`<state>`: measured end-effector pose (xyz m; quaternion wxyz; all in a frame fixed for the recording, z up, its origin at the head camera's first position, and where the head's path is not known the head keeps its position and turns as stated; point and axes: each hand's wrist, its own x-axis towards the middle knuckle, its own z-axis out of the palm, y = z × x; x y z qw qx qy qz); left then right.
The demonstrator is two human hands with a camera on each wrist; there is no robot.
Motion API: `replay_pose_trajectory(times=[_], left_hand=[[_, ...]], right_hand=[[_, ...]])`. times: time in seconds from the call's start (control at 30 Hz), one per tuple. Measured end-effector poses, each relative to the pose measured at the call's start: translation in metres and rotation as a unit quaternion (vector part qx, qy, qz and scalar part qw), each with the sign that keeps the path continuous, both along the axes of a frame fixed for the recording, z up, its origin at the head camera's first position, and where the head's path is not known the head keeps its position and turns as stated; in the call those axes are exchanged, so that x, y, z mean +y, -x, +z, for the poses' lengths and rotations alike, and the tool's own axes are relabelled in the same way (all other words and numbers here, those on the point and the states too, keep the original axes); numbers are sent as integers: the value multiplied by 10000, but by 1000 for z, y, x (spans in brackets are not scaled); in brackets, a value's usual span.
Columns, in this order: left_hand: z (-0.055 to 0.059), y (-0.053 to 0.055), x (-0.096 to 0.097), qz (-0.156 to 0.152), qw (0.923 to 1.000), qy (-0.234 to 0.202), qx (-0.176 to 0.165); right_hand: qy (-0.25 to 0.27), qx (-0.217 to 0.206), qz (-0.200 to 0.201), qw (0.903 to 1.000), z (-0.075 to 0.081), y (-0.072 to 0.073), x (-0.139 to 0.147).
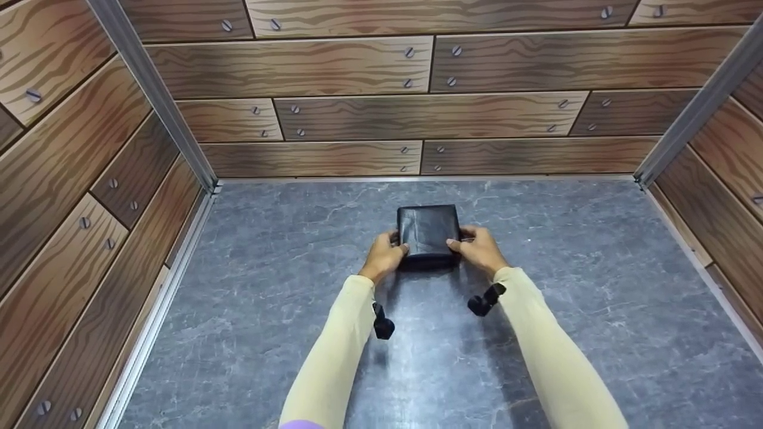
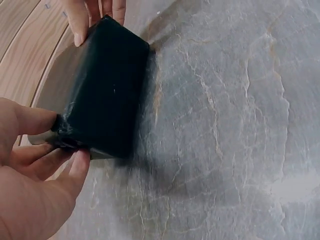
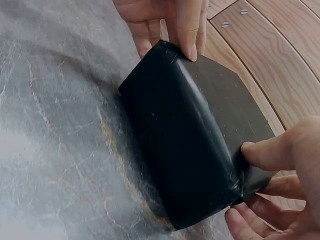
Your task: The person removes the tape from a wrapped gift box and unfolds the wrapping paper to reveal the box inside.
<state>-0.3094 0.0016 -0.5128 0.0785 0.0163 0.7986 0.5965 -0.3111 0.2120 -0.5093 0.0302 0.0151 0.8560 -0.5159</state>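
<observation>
A black box-shaped package (image 1: pixel 429 229) with a shiny, slightly creased covering is between my two hands near the middle of the floor. My left hand (image 1: pixel 384 256) grips its left side, the thumb lying over the top edge. On the opposite side my right hand (image 1: pixel 480 249) holds it the same way, thumb on top and fingers against the side. In the left wrist view the package's near face (image 2: pixel 107 90) is smooth and dark. A fold shows by the fingers at the package's end (image 3: pixel 240 185) in the right wrist view. Whether its underside touches the floor I cannot tell.
Grey marble-patterned flooring (image 1: pixel 268 298) spreads around the package. Wood-plank-patterned panels form a back wall (image 1: pixel 351 116), a left wall (image 1: pixel 89 238) and a right wall (image 1: pixel 733 179), with metal strips along the corners. Small black devices (image 1: pixel 383 325) are strapped at both wrists.
</observation>
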Motion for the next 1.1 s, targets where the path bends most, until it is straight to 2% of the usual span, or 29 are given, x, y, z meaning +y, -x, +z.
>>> replay_pose_trajectory(times=[0.3,0.43,0.6,0.77,0.97,1.1], left_hand=[[6,0,2,425,9989,-202,33],[10,1,1,335,9987,-362,152],[13,2,-2,173,9980,-559,245],[15,1,-7,240,9975,-609,274],[15,-1,-12,366,9982,-380,290],[15,-2,-13,452,9974,-518,228]], right_hand=[[170,-55,-191,9997,7,1,-2],[294,9,-168,9994,8,2,-2],[450,216,43,9987,9,1,-2],[804,130,104,9966,12,0,-3],[1282,33,79,9917,13,-1,-1],[1550,28,34,9879,14,-1,1]])
